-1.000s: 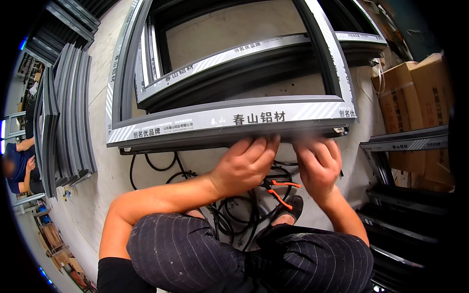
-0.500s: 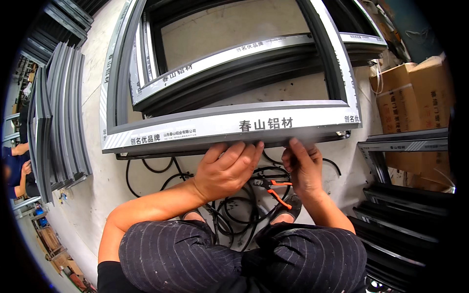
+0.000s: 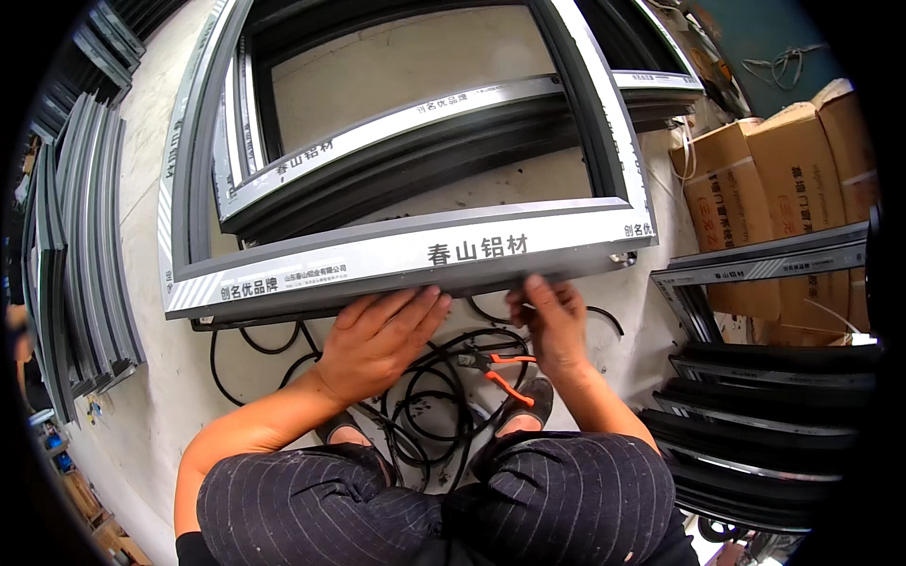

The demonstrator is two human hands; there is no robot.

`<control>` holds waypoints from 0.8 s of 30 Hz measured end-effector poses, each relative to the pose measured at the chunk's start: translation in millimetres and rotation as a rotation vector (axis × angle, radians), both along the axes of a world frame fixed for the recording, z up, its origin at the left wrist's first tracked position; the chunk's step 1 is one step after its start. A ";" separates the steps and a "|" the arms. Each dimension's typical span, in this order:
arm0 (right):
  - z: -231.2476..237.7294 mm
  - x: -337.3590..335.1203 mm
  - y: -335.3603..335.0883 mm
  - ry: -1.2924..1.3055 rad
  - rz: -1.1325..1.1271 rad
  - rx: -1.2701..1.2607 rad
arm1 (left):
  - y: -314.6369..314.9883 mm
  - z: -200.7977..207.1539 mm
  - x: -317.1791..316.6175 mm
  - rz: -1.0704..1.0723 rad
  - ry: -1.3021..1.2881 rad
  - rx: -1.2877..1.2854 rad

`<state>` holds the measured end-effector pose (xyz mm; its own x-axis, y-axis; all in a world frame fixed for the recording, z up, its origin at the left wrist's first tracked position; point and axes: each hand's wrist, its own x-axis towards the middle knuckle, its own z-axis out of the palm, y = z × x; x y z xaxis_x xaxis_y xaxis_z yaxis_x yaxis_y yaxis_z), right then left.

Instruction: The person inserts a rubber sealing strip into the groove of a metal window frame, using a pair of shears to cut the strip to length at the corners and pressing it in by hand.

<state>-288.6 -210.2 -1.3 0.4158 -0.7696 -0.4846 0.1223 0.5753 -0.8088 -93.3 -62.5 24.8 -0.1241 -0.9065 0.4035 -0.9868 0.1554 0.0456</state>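
A grey metal window frame (image 3: 377,259), with white printed film on its face, lies before me on top of other frames. My left hand (image 3: 377,340) rests against its near side, fingers stretched along the edge. To the right, my right hand (image 3: 555,325) is closed in a pinch close to the same edge; what sits between the fingertips is hidden. Black rubber strip (image 3: 411,406) lies in loose loops on the floor below my hands. Pliers with orange handles (image 3: 498,363) lie over those loops, near my right shoe.
More frames (image 3: 415,179) are stacked beneath and behind. Dark frame profiles (image 3: 90,236) stand at the left. On the right are cardboard boxes (image 3: 783,189), a leaning frame (image 3: 755,271) and a pile of black frames (image 3: 755,415). At the left rim, part of another person shows.
The whole view has shifted, with the frame and floor things now further left. My left hand's fingers have flattened out along the edge. My right hand remains pinched beside the frame.
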 end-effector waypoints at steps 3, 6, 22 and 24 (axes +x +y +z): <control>7.8 -28.4 -30.1 0.035 -0.338 -0.068 | 5.9 1.5 1.9 0.007 0.042 0.019; 15.8 -68.0 -81.3 0.265 -0.296 -0.411 | -0.5 2.8 -3.3 -0.005 0.093 -0.007; 35.7 -43.8 -196.9 0.358 0.376 -0.534 | -127.2 105.3 -43.1 -0.228 -0.050 0.068; 37.6 -41.9 -193.9 0.323 0.383 -0.537 | -141.9 87.6 -46.7 -0.180 -0.115 0.107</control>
<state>-330.5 -404.2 36.3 0.6033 -0.7650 -0.2257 -0.3000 0.0445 -0.9529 -140.0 -204.4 112.3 -0.3271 -0.9024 0.2806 -0.9433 0.3294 -0.0401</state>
